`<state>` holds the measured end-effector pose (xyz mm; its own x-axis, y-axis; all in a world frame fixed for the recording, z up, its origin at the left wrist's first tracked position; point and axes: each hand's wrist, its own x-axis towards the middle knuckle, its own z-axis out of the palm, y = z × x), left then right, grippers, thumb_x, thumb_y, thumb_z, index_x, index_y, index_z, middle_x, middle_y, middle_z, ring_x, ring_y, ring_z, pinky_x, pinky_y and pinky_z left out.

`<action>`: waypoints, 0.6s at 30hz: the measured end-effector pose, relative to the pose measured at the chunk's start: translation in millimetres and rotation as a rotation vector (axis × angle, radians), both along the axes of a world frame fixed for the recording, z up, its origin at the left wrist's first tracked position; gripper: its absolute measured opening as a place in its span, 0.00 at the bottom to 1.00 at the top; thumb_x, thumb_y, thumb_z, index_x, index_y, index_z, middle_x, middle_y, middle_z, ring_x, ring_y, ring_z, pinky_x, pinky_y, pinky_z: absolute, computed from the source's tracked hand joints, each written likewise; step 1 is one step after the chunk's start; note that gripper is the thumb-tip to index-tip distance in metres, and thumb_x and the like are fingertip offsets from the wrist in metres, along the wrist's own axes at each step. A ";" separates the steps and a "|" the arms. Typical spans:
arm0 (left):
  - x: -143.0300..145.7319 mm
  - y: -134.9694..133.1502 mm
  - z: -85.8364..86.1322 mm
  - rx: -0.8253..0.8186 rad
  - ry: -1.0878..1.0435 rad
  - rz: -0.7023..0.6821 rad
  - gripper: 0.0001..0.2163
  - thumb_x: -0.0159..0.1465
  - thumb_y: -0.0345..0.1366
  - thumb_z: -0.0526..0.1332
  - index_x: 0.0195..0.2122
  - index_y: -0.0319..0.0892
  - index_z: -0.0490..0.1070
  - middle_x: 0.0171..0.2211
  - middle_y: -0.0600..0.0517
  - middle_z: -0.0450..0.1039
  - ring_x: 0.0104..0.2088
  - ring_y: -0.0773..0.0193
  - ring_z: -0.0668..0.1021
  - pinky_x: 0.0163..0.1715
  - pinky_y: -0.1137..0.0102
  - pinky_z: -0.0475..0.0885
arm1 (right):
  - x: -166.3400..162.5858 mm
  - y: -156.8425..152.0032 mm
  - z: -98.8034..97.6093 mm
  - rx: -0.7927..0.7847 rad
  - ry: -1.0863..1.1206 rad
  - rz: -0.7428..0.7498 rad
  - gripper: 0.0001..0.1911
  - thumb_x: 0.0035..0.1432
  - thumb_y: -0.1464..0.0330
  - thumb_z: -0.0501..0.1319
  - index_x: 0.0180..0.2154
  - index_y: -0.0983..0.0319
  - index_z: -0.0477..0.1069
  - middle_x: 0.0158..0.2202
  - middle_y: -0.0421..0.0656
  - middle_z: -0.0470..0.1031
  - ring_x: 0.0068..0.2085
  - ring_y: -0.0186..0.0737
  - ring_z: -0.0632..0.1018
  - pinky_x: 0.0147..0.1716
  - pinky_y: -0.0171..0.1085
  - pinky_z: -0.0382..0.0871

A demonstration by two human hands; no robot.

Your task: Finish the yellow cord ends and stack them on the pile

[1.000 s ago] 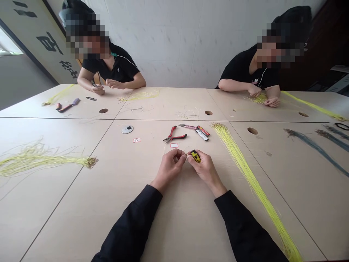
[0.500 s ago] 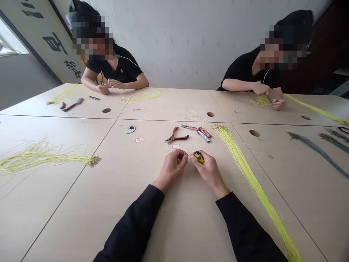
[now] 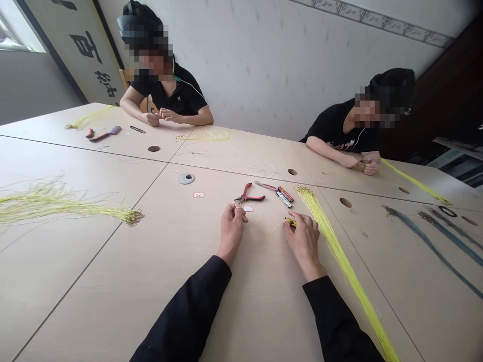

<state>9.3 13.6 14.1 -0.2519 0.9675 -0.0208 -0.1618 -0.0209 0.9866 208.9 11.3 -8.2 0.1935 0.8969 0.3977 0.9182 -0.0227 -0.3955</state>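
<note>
My left hand (image 3: pixel 233 226) is closed in a pinch on a thin pale cord (image 3: pixel 276 221), which curves in a loop over the table towards the right. Its fingertips are close to a small red-edged label (image 3: pixel 248 208). My right hand (image 3: pixel 303 235) curls over a small yellow and black lighter (image 3: pixel 290 221), low at the tabletop; the fingers partly hide it. Just beyond my hands lie red-handled pliers (image 3: pixel 249 195) with their handles spread. Pink-handled snips (image 3: pixel 266 186) and two small flat packets, one red (image 3: pixel 286 194) and one white (image 3: pixel 284 198), sit to the right of the pliers.
A bundle of yellow cords (image 3: pixel 347 271) runs along my right side, another (image 3: pixel 86 211) lies left. Blue-grey bundles (image 3: pixel 426 236) are far right. A metal disc (image 3: pixel 186 178) and table holes (image 3: pixel 345 202) are ahead. Two people in black work across the table (image 3: pixel 151 301).
My hands have moved apart. The right hand has gone rightward with the lighter and turned over, and the cord loop now shows between the hands. The camera view has tilted.
</note>
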 end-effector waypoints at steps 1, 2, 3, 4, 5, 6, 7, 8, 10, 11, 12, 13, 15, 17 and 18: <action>0.9 -0.8 0.0 0.002 -0.005 -0.012 0.07 0.65 0.35 0.53 0.28 0.43 0.61 0.24 0.56 0.65 0.26 0.68 0.69 0.30 0.72 0.65 | -4.4 6.0 2.4 0.028 -0.023 0.045 0.20 0.61 0.64 0.54 0.51 0.62 0.75 0.49 0.56 0.74 0.51 0.58 0.69 0.49 0.53 0.63; 1.9 -1.7 0.1 0.005 -0.008 -0.026 0.07 0.65 0.35 0.53 0.28 0.43 0.61 0.24 0.56 0.64 0.25 0.68 0.69 0.29 0.72 0.65 | -9.9 13.8 5.4 0.046 -0.045 0.110 0.21 0.62 0.66 0.53 0.53 0.62 0.74 0.50 0.56 0.74 0.52 0.57 0.69 0.51 0.53 0.63; 3.0 -2.5 0.3 0.013 -0.012 -0.041 0.07 0.65 0.35 0.54 0.29 0.44 0.61 0.23 0.57 0.64 0.24 0.68 0.68 0.28 0.72 0.65 | -16.6 22.9 8.9 0.050 -0.071 0.183 0.22 0.62 0.68 0.52 0.55 0.62 0.73 0.50 0.55 0.74 0.53 0.55 0.69 0.52 0.52 0.62; 3.9 -3.1 0.3 0.021 -0.017 -0.052 0.07 0.65 0.36 0.54 0.29 0.44 0.61 0.23 0.57 0.63 0.24 0.68 0.67 0.27 0.73 0.65 | -24.1 32.9 12.3 0.038 -0.108 0.255 0.23 0.63 0.70 0.51 0.56 0.62 0.73 0.51 0.55 0.74 0.53 0.54 0.70 0.53 0.52 0.62; 4.6 -3.5 0.2 0.031 -0.022 -0.057 0.07 0.65 0.36 0.54 0.29 0.44 0.61 0.23 0.58 0.62 0.23 0.69 0.67 0.27 0.73 0.65 | -32.1 43.0 15.3 0.014 -0.150 0.320 0.23 0.63 0.71 0.51 0.56 0.62 0.73 0.53 0.54 0.73 0.54 0.53 0.70 0.54 0.51 0.62; 5.0 -3.7 -0.2 0.040 -0.026 -0.057 0.07 0.65 0.37 0.54 0.30 0.44 0.61 0.23 0.58 0.62 0.23 0.69 0.66 0.27 0.73 0.65 | -40.1 52.6 17.8 -0.015 -0.193 0.368 0.23 0.62 0.72 0.51 0.56 0.61 0.73 0.53 0.53 0.73 0.54 0.53 0.69 0.55 0.51 0.62; 5.1 -3.6 -0.8 0.046 -0.029 -0.052 0.08 0.65 0.38 0.55 0.30 0.43 0.61 0.23 0.58 0.62 0.23 0.69 0.66 0.27 0.73 0.65 | -47.6 61.3 19.5 -0.041 -0.230 0.404 0.22 0.62 0.72 0.52 0.55 0.61 0.74 0.54 0.53 0.73 0.55 0.54 0.69 0.54 0.50 0.62; 5.0 -3.3 -1.6 0.050 -0.030 -0.044 0.08 0.66 0.39 0.55 0.30 0.43 0.61 0.24 0.58 0.62 0.23 0.69 0.66 0.26 0.73 0.65 | -54.1 68.7 20.6 -0.060 -0.256 0.423 0.20 0.61 0.71 0.53 0.52 0.60 0.76 0.52 0.52 0.74 0.54 0.54 0.70 0.54 0.50 0.63; 4.4 -2.6 -4.0 0.060 -0.029 -0.026 0.08 0.66 0.40 0.55 0.32 0.43 0.62 0.25 0.57 0.63 0.24 0.69 0.67 0.26 0.73 0.65 | -63.3 78.9 21.4 -0.072 -0.279 0.436 0.16 0.60 0.70 0.56 0.46 0.59 0.78 0.48 0.52 0.76 0.52 0.54 0.70 0.53 0.50 0.63; 4.0 -2.3 -5.3 0.070 -0.022 -0.022 0.08 0.67 0.41 0.55 0.33 0.43 0.63 0.25 0.57 0.63 0.24 0.68 0.67 0.27 0.73 0.66 | -65.6 81.8 21.9 -0.067 -0.281 0.437 0.13 0.60 0.70 0.57 0.43 0.60 0.79 0.46 0.52 0.76 0.52 0.54 0.71 0.54 0.51 0.63; 3.6 -2.1 -6.5 0.082 -0.010 -0.017 0.08 0.68 0.41 0.54 0.34 0.43 0.63 0.26 0.56 0.64 0.25 0.68 0.68 0.28 0.72 0.66 | -66.6 83.2 22.8 -0.060 -0.281 0.436 0.12 0.60 0.70 0.57 0.40 0.60 0.78 0.45 0.53 0.76 0.51 0.54 0.71 0.54 0.51 0.62; 3.2 -2.0 -7.4 0.093 0.008 -0.004 0.09 0.68 0.42 0.54 0.35 0.43 0.63 0.28 0.55 0.65 0.27 0.67 0.70 0.29 0.72 0.68 | -66.3 83.3 24.5 -0.050 -0.279 0.435 0.11 0.61 0.69 0.56 0.39 0.61 0.78 0.44 0.53 0.76 0.51 0.54 0.71 0.55 0.52 0.61; 1.8 -2.4 -8.3 0.111 0.046 0.055 0.09 0.70 0.42 0.52 0.38 0.43 0.63 0.35 0.51 0.70 0.34 0.64 0.74 0.36 0.69 0.70 | -62.9 79.2 30.5 -0.025 -0.270 0.420 0.13 0.64 0.68 0.53 0.39 0.63 0.76 0.45 0.55 0.76 0.50 0.55 0.72 0.55 0.53 0.60; -0.3 -3.1 -7.5 0.114 0.053 0.126 0.08 0.72 0.41 0.50 0.42 0.43 0.63 0.47 0.45 0.71 0.46 0.62 0.75 0.46 0.65 0.71 | -57.8 69.6 39.1 -0.003 -0.156 0.383 0.14 0.65 0.66 0.52 0.40 0.63 0.75 0.44 0.55 0.76 0.48 0.54 0.73 0.53 0.53 0.63; -1.3 -3.6 -6.5 0.114 0.040 0.141 0.08 0.72 0.41 0.49 0.43 0.44 0.62 0.52 0.44 0.69 0.51 0.60 0.74 0.51 0.64 0.69 | -55.2 62.8 43.7 -0.006 -0.042 0.364 0.15 0.66 0.63 0.52 0.40 0.63 0.74 0.43 0.55 0.77 0.47 0.54 0.74 0.51 0.52 0.65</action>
<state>8.0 10.0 7.6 -0.3833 0.9182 0.1000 -0.1101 -0.1529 0.9821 153.6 74.0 35.5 -0.1553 0.9063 0.3931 0.8819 0.3065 -0.3582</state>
